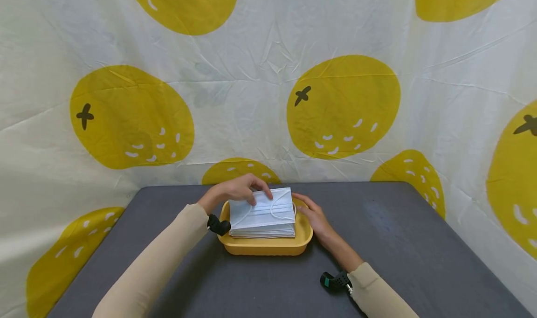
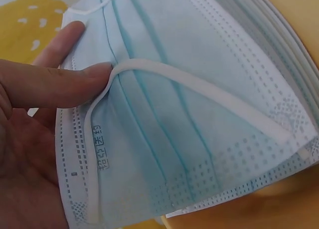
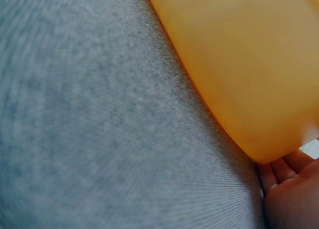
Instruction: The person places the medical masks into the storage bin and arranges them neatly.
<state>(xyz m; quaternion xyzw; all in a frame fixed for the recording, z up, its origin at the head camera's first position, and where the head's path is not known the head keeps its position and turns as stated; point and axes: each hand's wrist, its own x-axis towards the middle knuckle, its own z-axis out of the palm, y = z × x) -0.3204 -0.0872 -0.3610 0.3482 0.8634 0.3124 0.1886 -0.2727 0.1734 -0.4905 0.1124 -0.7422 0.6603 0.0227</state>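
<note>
A stack of pale blue disposable face masks (image 1: 262, 232) lies in a yellow plastic container (image 1: 265, 249) on the grey table. My left hand (image 1: 241, 187) pinches the top face mask (image 2: 149, 104) by its far edge, thumb on the front and fingers behind. That mask is tilted up from the stack, its near edge close to the others. Its white ear loop (image 2: 199, 89) passes by my thumb tip. Against the container's right side, my right hand (image 1: 315, 217) holds the rim; in the right wrist view its fingers (image 3: 281, 171) bend at the container's corner, partly hidden.
A dark grey table (image 1: 402, 257) extends around the container. Behind and beside it hangs a white sheet (image 1: 239, 122) printed with large yellow fruit. Each wrist bears a small black camera (image 1: 333, 281).
</note>
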